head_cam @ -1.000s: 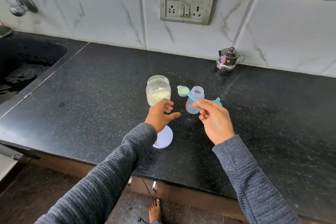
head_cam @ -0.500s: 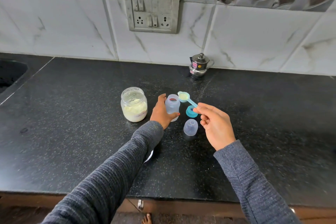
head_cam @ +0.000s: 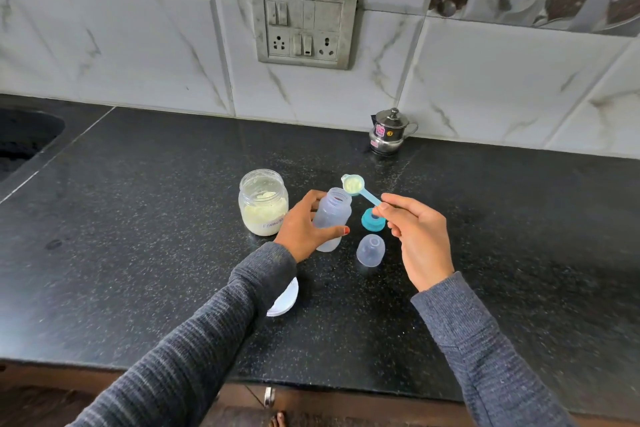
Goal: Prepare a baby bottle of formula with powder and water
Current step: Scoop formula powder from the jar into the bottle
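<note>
While translucent bottle [head_cam: 331, 215] stands, scoop [head_cam: 356, 187] holds powder.

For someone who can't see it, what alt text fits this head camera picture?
A person's left hand grips an open baby bottle on a black counter while the right hand pinches a blue scoop of powder beside its mouth. A formula jar stands left of the bottle.
</note>
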Motion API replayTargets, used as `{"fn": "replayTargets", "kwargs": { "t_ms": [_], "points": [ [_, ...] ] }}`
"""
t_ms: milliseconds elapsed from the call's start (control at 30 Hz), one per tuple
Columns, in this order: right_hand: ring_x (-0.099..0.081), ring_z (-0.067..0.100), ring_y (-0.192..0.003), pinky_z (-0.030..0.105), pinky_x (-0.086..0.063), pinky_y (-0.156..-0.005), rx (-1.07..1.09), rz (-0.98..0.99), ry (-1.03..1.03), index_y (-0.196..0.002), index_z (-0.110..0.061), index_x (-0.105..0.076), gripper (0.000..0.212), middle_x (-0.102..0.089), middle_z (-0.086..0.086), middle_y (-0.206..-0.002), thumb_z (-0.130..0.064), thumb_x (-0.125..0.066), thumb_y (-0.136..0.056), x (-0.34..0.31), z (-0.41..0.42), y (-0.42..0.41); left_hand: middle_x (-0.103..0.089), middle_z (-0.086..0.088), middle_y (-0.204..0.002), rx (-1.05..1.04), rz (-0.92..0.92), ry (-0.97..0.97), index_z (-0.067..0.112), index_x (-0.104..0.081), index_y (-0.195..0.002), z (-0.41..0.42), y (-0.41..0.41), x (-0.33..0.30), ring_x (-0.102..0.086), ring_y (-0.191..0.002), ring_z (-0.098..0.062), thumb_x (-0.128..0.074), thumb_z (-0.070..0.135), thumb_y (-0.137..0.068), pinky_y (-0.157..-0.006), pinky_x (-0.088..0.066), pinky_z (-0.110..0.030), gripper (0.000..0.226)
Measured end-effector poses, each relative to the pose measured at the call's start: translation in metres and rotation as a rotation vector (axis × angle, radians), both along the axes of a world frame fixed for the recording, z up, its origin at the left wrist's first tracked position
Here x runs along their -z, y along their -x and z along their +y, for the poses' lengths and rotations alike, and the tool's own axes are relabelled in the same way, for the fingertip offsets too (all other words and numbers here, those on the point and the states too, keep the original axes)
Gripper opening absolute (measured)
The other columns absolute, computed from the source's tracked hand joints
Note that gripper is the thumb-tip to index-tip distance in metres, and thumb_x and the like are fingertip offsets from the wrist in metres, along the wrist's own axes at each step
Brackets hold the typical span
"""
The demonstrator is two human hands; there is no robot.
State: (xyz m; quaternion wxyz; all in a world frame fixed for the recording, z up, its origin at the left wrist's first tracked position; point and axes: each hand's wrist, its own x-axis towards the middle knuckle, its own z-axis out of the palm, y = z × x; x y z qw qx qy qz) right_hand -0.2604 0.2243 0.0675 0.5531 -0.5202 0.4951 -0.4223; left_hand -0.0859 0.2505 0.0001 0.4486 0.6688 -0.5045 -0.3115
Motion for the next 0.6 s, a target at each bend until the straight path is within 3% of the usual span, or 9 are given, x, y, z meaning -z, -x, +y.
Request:
{"fn": "replayTargets", "kwargs": {
  "t_ms": [100, 267, 400, 467, 533, 600],
  "points": [
    [-0.067, 0.001, -0.078, 0.012, -0.049, -0.065, -0.024, 0.039, 0.068, -0.104, -0.019, -0.069, 0.022, -0.073, -0.002, -0.086, -0.010, -0.067, -0.084, 0.001, 0.005, -0.001, -0.057, 0.000, -0.124, 0.005, 0.025, -0.005, 0.023, -0.046, -0.122, 0.011, -0.002, -0.004, -0.053, -0.112, -0.019, -0.080, 0.030, -0.071, -0.098, -0.046, -0.036, 0.061],
    [-0.068, -0.002, -0.080, 0.017, -0.049, -0.079, -0.033, 0.128, 0.181, -0.107, -0.023, -0.068, 0.027, -0.072, -0.010, -0.076, -0.012, -0.070, -0.082, 0.001, 0.013, -0.002, -0.057, -0.001, -0.124, -0.003, 0.045, -0.011, 0.020, -0.047, -0.126, 0.026, -0.005, -0.009, -0.054, -0.112, -0.019, -0.079, 0.029, -0.071, -0.095, -0.046, -0.032, 0.064],
    [-0.066, -0.002, -0.086, 0.007, -0.044, -0.077, -0.045, 0.230, 0.309, -0.115, -0.023, -0.065, 0.033, -0.070, -0.017, -0.077, -0.013, -0.069, -0.083, 0.000, 0.018, -0.004, -0.057, 0.001, -0.123, -0.004, 0.045, -0.009, 0.020, -0.049, -0.126, 0.034, -0.004, -0.014, -0.053, -0.110, -0.017, -0.078, 0.027, -0.073, -0.092, -0.043, -0.029, 0.061],
    [-0.065, 0.002, -0.091, 0.012, -0.047, -0.083, -0.050, 0.299, 0.388, -0.118, -0.017, -0.065, 0.034, -0.064, -0.031, -0.072, -0.014, -0.068, -0.084, -0.002, 0.019, -0.006, -0.056, 0.005, -0.119, -0.001, 0.042, -0.005, 0.020, -0.049, -0.126, 0.037, -0.003, -0.017, -0.052, -0.108, -0.015, -0.077, 0.026, -0.074, -0.090, -0.041, -0.026, 0.060],
    [-0.065, 0.003, -0.085, 0.026, -0.051, -0.087, -0.053, 0.352, 0.477, -0.121, -0.014, -0.063, 0.037, -0.059, -0.042, -0.072, -0.014, -0.068, -0.084, -0.003, 0.021, -0.005, -0.055, 0.007, -0.114, 0.002, 0.042, 0.001, 0.020, -0.049, -0.126, 0.038, -0.002, -0.019, -0.052, -0.106, -0.013, -0.077, 0.025, -0.074, -0.087, -0.040, -0.024, 0.059],
    [-0.064, 0.002, -0.077, 0.023, -0.051, -0.085, -0.050, 0.347, 0.529, -0.129, -0.023, -0.056, 0.048, -0.064, -0.029, -0.070, -0.013, -0.068, -0.084, -0.003, 0.025, -0.003, -0.056, 0.007, -0.114, 0.003, 0.040, 0.002, 0.020, -0.050, -0.126, 0.039, -0.002, -0.020, -0.052, -0.104, -0.012, -0.077, 0.025, -0.074, -0.085, -0.040, -0.023, 0.059]
  ]
}}
